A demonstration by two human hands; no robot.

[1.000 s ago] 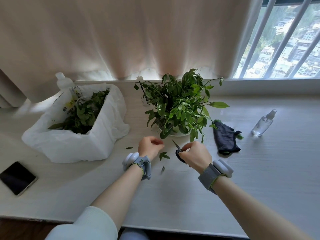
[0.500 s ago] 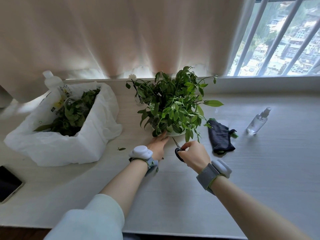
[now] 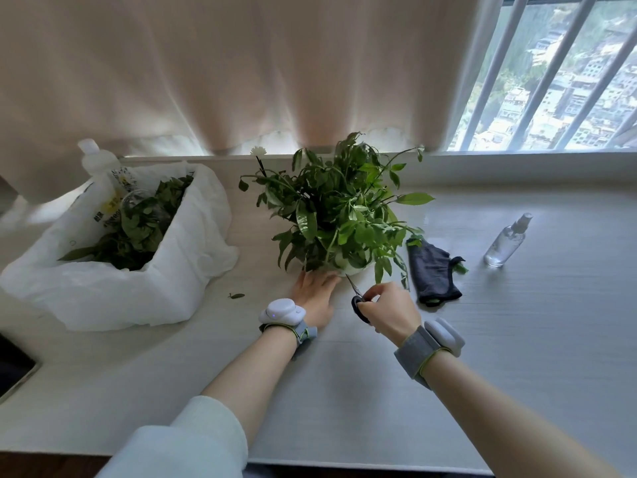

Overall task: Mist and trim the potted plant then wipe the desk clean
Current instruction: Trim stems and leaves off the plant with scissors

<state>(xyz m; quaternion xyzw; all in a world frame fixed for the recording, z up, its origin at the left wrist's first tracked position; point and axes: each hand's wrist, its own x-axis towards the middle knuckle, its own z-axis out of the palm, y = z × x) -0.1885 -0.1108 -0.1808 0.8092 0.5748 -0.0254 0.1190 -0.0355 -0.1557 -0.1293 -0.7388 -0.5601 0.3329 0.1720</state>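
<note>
Hands at the potted plant (image 3: 341, 215)
Left hand (image 3: 315, 294) lies flat, fingers touching the plant's base just ahead; right hand (image 3: 391, 312) grips scissors (image 3: 358, 305) beside it; cloth (image 3: 432, 270) further right.

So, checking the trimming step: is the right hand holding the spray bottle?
No, the right hand grips the scissors; the spray bottle stands apart on the desk.

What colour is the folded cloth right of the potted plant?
Head view shows it best: dark grey folded cloth.

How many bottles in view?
2: clear spray bottle on the desk right of the dark cloth; white bottle at the bag's back-left corner. Leaves may hide more.
</note>
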